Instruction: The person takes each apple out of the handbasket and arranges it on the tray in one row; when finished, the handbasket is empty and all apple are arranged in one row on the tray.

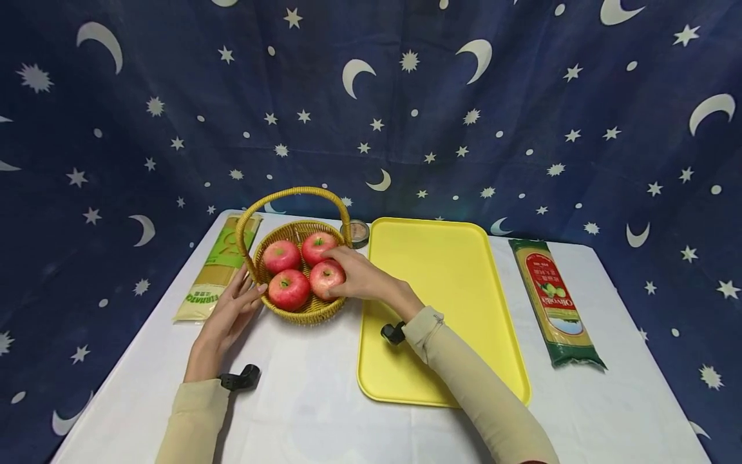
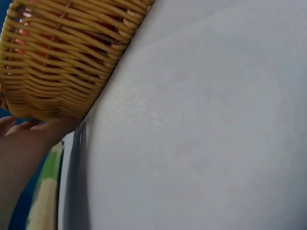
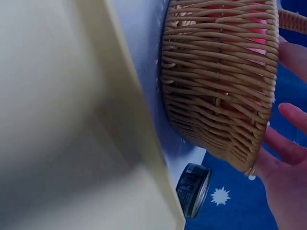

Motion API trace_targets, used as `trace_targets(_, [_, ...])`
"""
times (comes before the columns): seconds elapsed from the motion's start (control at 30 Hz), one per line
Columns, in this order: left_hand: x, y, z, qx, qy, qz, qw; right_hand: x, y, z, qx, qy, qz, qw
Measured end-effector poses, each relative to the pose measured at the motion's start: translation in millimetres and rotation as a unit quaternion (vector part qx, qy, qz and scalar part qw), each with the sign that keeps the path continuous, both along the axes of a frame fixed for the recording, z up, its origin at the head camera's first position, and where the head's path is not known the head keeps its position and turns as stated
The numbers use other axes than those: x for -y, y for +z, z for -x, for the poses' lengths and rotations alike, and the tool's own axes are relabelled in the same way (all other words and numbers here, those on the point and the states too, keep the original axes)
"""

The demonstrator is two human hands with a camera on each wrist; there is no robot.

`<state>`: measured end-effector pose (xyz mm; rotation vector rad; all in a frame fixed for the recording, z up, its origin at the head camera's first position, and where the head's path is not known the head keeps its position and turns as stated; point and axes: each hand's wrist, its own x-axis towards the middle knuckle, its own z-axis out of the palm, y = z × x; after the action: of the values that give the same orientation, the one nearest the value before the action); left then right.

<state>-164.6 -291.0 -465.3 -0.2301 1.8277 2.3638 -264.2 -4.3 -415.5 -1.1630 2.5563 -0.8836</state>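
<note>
Several red apples [image 1: 288,289] lie in a round wicker basket [image 1: 310,316] with a tall arched handle [image 1: 301,191]. My right hand [image 1: 371,277] reaches over the basket's right rim and grips the front-right apple [image 1: 324,277], thumb in front and fingers on its far side. Part of that apple is hidden by the hand. On the other side, my left hand [image 1: 230,312] rests against the basket's left wall, thumb at the rim. The left wrist view has the left hand's fingers [image 2: 53,130] lying along the outside of the wicker.
A yellow tray [image 1: 440,309] stands right of the basket, under my right forearm. Behind the basket's right side is a small round tin [image 1: 359,232]. A green-labelled pasta packet [image 1: 217,270] lies at left, another green and red pasta packet [image 1: 556,303] at far right.
</note>
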Motion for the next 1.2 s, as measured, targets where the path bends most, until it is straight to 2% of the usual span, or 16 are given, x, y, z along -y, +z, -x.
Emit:
trace_targets(0.13, [0.1,-3.8,1.6,-0.010,0.002,-0.026,0.9996,6.2,1.5,-0.9,-0.016,-0.005,-0.047,0.9988])
trace_targets(0.3, [1.2,-4.9,4.4,-0.012,0.003,-0.032,0.9994,9.4,2.5,-3.8,-0.027,-0.018,-0.095,0.9950])
trace_targets(0.57, [4.3,-1.3,6.1,0.014,0.000,-0.036,0.9993,11.3,2.1,-3.6,-0.070,-0.014,-0.110,0.9914])
trace_targets(0.9, [6.2,1.6,8.9,0.010,-0.023,-0.016,0.9996,4.9,-3.5,-2.4,-0.085,-0.018,-0.068,0.9939])
trace_targets(1.03, [7.8,1.4,9.6,0.006,-0.032,-0.008,0.9994,1.3,-2.2,-2.8,-0.065,-0.021,-0.025,0.9973])
trace_targets(1.2, [10.4,1.3,9.4,0.003,-0.036,-0.006,0.9993,-4.1,1.8,-4.6,-0.032,-0.021,0.055,0.9977])
